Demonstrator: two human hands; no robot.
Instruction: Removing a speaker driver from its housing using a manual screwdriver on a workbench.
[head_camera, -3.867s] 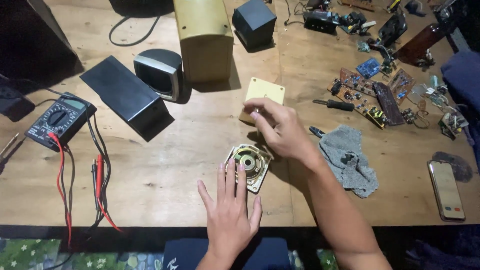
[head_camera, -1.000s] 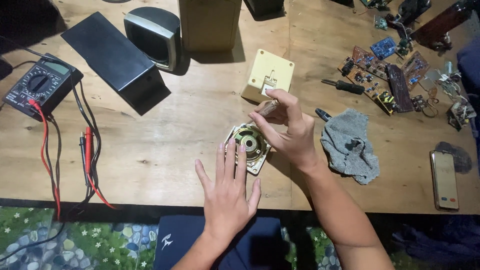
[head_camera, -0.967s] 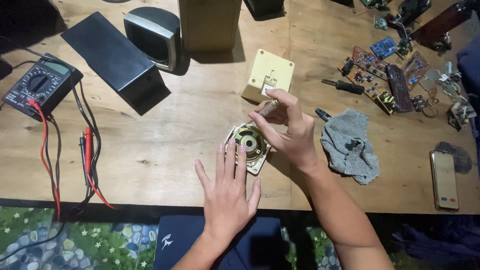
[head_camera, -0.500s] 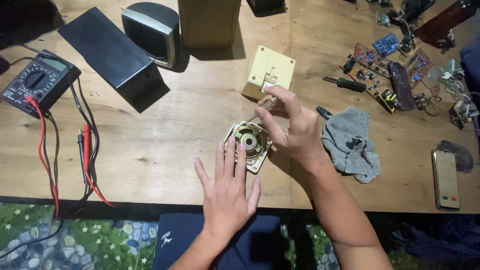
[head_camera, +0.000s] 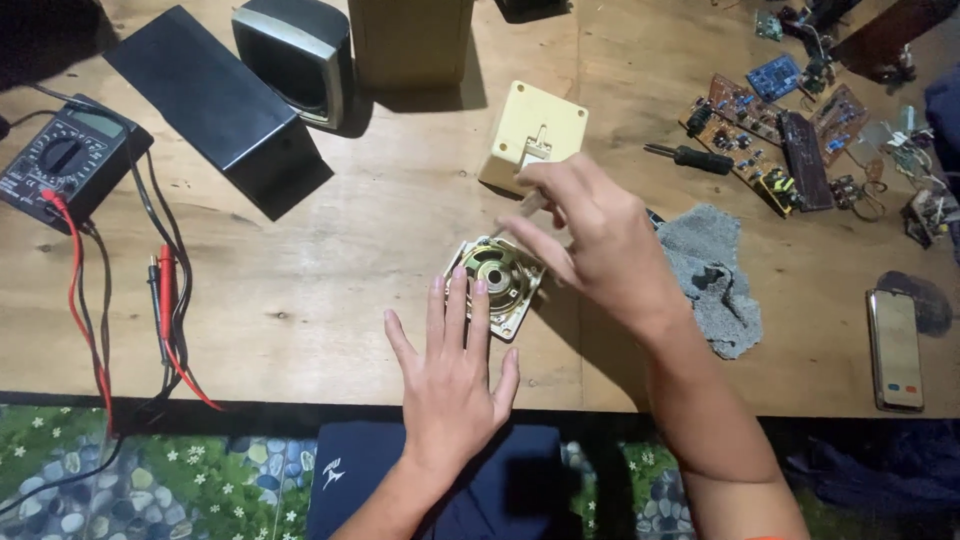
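Small square-framed speaker driver (head_camera: 497, 283) lying face down on the wooden table (head_camera: 330, 270), near the front edge, magnet side up. Left hand (head_camera: 453, 375) flat and spread, fingertips (head_camera: 481, 290) pressing on the near edge of the driver frame, nothing grasped. Right hand (head_camera: 597, 240) hovering over the driver's far right corner, fingers pinched narrow around a thin pale tool (head_camera: 533, 202), its tip pointing down toward the driver; exact kind of tool too small to tell. Just behind, a cream plastic box (head_camera: 534, 132), close to the right hand's knuckles. Right of the wrist, a crumpled grey rag (head_camera: 715, 278). Further right, a black-handled screwdriver (head_camera: 690, 157), several circuit boards (head_camera: 765, 140) and a phone (head_camera: 895, 348) near the table edge. Far left, a black multimeter (head_camera: 65, 160) with red and black probe leads (head_camera: 165, 300). At the back, a black speaker cabinet (head_camera: 215, 95) lying on its side and a grey-fronted speaker (head_camera: 295, 55) beside it.
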